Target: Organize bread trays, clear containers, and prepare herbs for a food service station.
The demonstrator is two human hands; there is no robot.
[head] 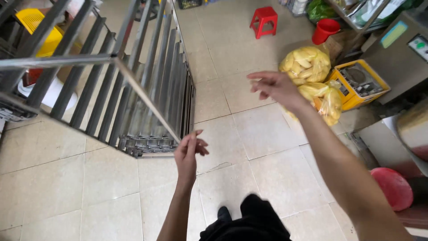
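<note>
A pale tiled floor [249, 134] fills the kitchen work area below me, crowded at its edges. My left hand [189, 151] hangs with fingers loosely apart just beside the lower corner of a tall metal tray rack [147, 89]; I cannot tell whether it touches the frame. My right hand [274, 87] is raised, fingers spread and gripping nothing, in front of clear bags of yellow fruit [307, 67], partly hiding one. A red stool [264, 20] stands well beyond; a red bucket [324, 30] and a yellow crate [359, 82] sit half hidden
</note>
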